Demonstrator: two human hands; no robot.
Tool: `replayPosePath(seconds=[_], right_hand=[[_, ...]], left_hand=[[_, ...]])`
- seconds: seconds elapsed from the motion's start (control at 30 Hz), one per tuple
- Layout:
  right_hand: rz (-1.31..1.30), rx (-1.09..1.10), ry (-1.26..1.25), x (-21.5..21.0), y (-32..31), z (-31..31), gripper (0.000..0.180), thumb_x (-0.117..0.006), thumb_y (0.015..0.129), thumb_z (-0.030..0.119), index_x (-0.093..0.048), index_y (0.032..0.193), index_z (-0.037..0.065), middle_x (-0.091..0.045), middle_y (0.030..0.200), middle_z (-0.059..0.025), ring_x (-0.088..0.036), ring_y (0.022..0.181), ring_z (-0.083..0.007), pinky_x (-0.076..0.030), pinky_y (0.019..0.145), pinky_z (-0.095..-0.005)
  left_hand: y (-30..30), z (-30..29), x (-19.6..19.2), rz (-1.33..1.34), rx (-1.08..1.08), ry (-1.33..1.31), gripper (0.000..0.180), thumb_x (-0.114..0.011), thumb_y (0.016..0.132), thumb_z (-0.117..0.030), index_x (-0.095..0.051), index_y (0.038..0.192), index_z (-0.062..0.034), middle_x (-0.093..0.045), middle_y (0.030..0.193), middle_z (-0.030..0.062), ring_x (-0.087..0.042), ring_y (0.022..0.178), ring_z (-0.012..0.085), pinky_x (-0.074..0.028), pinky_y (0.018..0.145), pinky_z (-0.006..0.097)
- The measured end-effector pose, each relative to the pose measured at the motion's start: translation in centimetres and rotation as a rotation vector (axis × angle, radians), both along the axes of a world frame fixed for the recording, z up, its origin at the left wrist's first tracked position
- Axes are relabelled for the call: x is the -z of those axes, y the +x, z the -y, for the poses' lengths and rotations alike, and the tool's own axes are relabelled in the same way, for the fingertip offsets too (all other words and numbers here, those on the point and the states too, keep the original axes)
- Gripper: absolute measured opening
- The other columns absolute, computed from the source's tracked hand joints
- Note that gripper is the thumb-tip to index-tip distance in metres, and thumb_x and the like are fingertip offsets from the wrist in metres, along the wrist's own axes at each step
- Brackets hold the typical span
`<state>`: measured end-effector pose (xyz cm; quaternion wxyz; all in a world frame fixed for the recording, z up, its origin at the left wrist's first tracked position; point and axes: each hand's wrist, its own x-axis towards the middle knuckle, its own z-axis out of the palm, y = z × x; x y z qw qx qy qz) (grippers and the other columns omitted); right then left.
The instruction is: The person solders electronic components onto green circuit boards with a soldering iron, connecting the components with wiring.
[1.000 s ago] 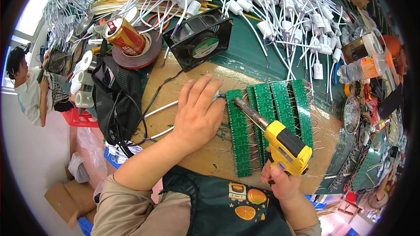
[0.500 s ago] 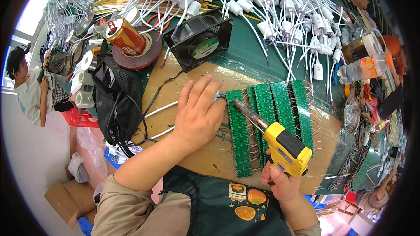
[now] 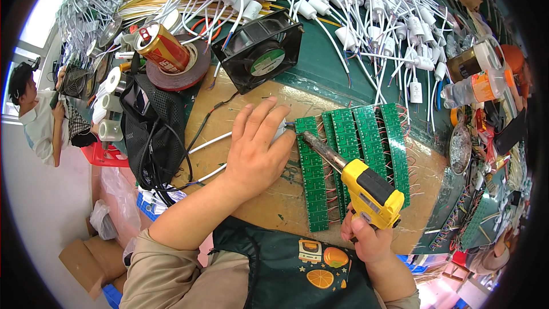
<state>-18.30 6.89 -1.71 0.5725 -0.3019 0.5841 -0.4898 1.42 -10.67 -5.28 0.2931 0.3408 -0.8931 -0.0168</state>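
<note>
My right hand is closed around the handle of a yellow and black soldering gun. The gun's tip meets the far end of the leftmost green circuit board strip. Beside that end, my left hand has its fingers bent over a white cabled part, mostly hidden beneath them. Short wires run from this part to the board end. A white cable comes out on the left side of the hand. More green strips lie in a row to the right, joined by thin reddish wires.
A black fan stands tilted beyond my left hand. To its left, a red and gold can sits in a tape roll. White cylinders with cables heap up at the back. A plastic bottle lies at right; another person is far left.
The soldering gun's body has shifted slightly left, while its tip stays at the far end of the leftmost strip. My left hand has barely moved.
</note>
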Motion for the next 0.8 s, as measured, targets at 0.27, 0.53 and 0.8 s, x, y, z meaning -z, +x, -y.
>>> replayPosePath(seconds=[0.27,0.53,0.8], right_hand=[[0.007,0.018,-0.032,0.07,0.02,0.06,0.052,-0.065,0.084,0.028,-0.046,0.118,-0.006,-0.053,0.066,-0.0082,-0.052,0.051,-0.0154,-0.044,0.046,-0.0279],[0.001,0.007,-0.016,-0.35,0.15,0.47,0.051,-0.065,0.084,0.029,-0.047,0.116,-0.007,-0.052,0.062,-0.0072,-0.052,0.051,-0.0154,-0.042,0.046,-0.0272],[0.089,0.085,-0.002,-0.43,0.21,0.01,0.059,-0.068,0.081,0.034,-0.047,0.12,-0.005,-0.05,0.06,-0.0071,-0.05,0.049,-0.016,-0.042,0.046,-0.0291]], left_hand=[[0.05,0.01,-0.03,0.003,0.002,0.001,0.019,-0.07,0.069,-0.007,-0.064,0.087,-0.0079,-0.056,0.12,0.0138,-0.051,0.119,0.0356,-0.037,0.1,0.05],[-0.03,0.03,-0.08,0.009,0.0,-0.013,0.018,-0.07,0.069,-0.007,-0.064,0.086,-0.0081,-0.056,0.12,0.014,-0.051,0.119,0.0358,-0.037,0.1,0.05],[-0.05,-0.04,-0.05,0.01,-0.006,-0.021,0.017,-0.07,0.069,-0.007,-0.064,0.085,-0.0083,-0.056,0.12,0.0139,-0.051,0.119,0.0358,-0.037,0.099,0.051]])
